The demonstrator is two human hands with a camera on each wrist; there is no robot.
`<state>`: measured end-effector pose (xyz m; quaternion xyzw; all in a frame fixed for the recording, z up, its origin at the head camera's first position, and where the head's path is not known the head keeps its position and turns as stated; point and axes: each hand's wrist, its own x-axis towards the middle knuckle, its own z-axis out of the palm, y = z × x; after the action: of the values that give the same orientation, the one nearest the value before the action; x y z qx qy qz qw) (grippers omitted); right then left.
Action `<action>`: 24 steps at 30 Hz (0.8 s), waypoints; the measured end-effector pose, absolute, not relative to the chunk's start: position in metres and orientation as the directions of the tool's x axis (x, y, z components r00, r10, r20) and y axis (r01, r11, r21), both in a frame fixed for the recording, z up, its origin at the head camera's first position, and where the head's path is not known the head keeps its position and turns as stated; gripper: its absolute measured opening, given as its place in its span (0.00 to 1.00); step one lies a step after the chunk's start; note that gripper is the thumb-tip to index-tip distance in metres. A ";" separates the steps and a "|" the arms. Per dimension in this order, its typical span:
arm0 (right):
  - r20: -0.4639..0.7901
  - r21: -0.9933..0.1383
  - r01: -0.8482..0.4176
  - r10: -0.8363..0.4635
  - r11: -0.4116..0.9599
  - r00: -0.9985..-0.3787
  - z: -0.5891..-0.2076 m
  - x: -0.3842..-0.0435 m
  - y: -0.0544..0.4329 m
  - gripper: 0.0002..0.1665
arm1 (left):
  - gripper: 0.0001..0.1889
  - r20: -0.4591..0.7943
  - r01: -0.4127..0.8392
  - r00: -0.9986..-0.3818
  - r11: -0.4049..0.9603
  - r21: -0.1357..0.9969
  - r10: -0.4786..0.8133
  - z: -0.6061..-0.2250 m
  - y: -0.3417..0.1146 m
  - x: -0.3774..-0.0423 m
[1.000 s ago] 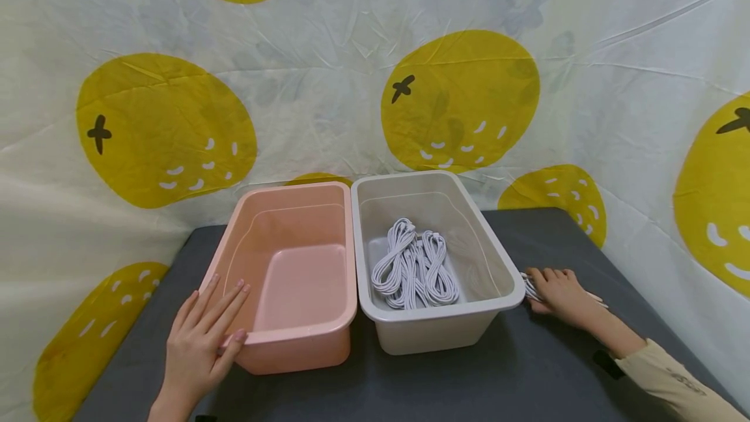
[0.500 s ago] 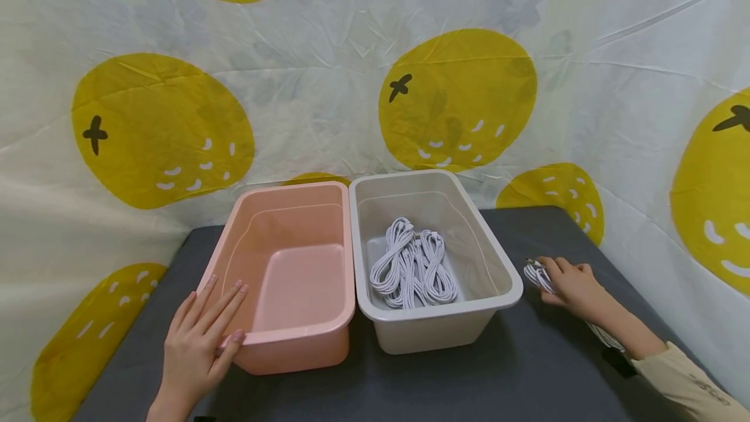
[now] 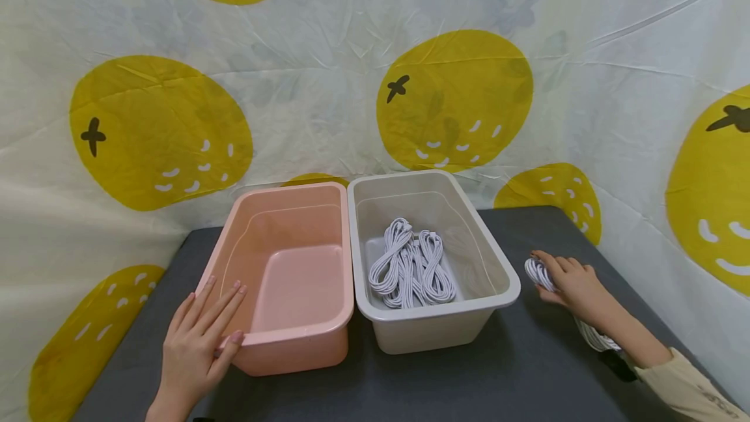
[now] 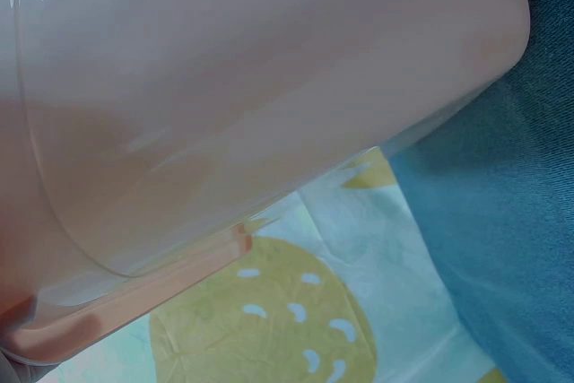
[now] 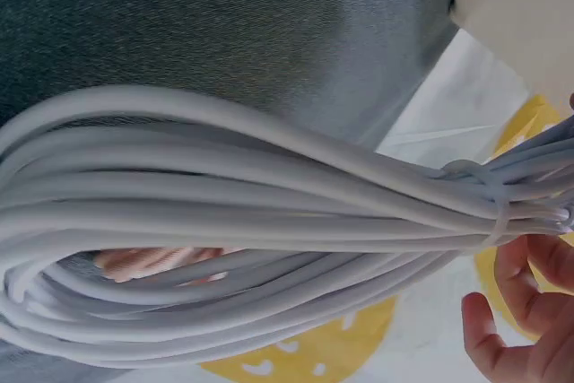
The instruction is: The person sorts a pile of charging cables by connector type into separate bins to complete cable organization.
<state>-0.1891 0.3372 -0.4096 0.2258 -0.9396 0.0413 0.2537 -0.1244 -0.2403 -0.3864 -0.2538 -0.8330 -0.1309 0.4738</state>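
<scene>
My right hand (image 3: pixel 577 288) grips a bundled white cable (image 3: pixel 538 272) just right of the beige bin (image 3: pixel 510 292). One looped end shows beyond my fingers, and another loop hangs below my wrist. In the right wrist view the coiled cable (image 5: pixel 224 186) fills the middle, cinched by a thin clear tie (image 5: pixel 498 208), with my fingers (image 5: pixel 529 284) at its narrow end. My left hand (image 3: pixel 196 344) rests with fairly straight fingers over the near-left corner of the pink bin (image 3: pixel 293 331). Several similar white cable bundles (image 3: pixel 410 266) lie inside the beige bin.
Both bins stand side by side on a dark grey tabletop (image 3: pixel 433 389). A pale cloth (image 3: pixel 328 116) printed with yellow fruit hangs behind and at the sides. The left wrist view mostly shows the pink bin's wall (image 4: pixel 269 69).
My right hand has raised the cable bundle from the tabletop and shifted slightly right, so a loop now dangles under the wrist. My left hand stays on the pink bin.
</scene>
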 end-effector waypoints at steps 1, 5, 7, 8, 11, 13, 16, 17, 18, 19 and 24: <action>0.507 0.049 -0.448 -0.409 0.893 -0.759 -0.408 -0.189 0.336 0.33 | 0.27 0.856 0.546 -0.422 0.837 -0.022 0.298 -0.387 -0.240 -0.124; 0.567 0.090 -0.467 -0.430 0.880 -0.703 -0.403 -0.189 0.331 0.40 | 0.28 0.853 0.537 -0.432 0.843 -0.017 0.292 -0.387 -0.241 -0.124; 0.601 0.107 -0.478 -0.440 0.872 -0.668 -0.400 -0.189 0.328 0.42 | 0.28 0.851 0.534 -0.436 0.845 -0.016 0.292 -0.386 -0.241 -0.123; 0.615 0.115 -0.486 -0.446 0.866 -0.650 -0.399 -0.189 0.326 0.43 | 0.28 0.851 0.533 -0.437 0.846 -0.016 0.292 -0.386 -0.241 -0.123; 0.645 0.142 -0.507 -0.468 0.850 -0.604 -0.392 -0.188 0.321 0.42 | 0.27 0.851 0.536 -0.434 0.844 -0.019 0.295 -0.386 -0.241 -0.123; 0.653 0.157 -0.515 -0.480 0.843 -0.586 -0.386 -0.187 0.318 0.42 | 0.27 0.853 0.538 -0.429 0.843 -0.023 0.297 -0.386 -0.242 -0.123; 0.652 0.156 -0.524 -0.486 0.837 -0.582 -0.376 -0.186 0.313 0.42 | 0.27 0.855 0.540 -0.424 0.841 -0.026 0.299 -0.386 -0.242 -0.124; 0.649 0.151 -0.527 -0.486 0.836 -0.585 -0.373 -0.186 0.312 0.42 | 0.27 0.856 0.542 -0.421 0.840 -0.026 0.299 -0.387 -0.241 -0.124; 0.647 0.150 -0.531 -0.488 0.834 -0.586 -0.370 -0.186 0.311 0.42 | 0.27 0.857 0.543 -0.420 0.839 -0.027 0.300 -0.387 -0.241 -0.124; 0.643 0.144 -0.535 -0.490 0.832 -0.588 -0.368 -0.186 0.310 0.41 | 0.27 0.858 0.545 -0.418 0.838 -0.027 0.300 -0.387 -0.241 -0.124; 0.638 0.174 -0.572 -0.534 0.802 -0.555 -0.352 -0.190 0.309 0.40 | 0.27 0.858 0.546 -0.416 0.837 -0.027 0.300 -0.387 -0.241 -0.125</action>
<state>-0.1899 0.3094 -0.3524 0.3135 -0.8813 0.0269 0.3526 -0.1247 -0.2405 -0.3868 -0.2544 -0.8315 -0.1294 0.4765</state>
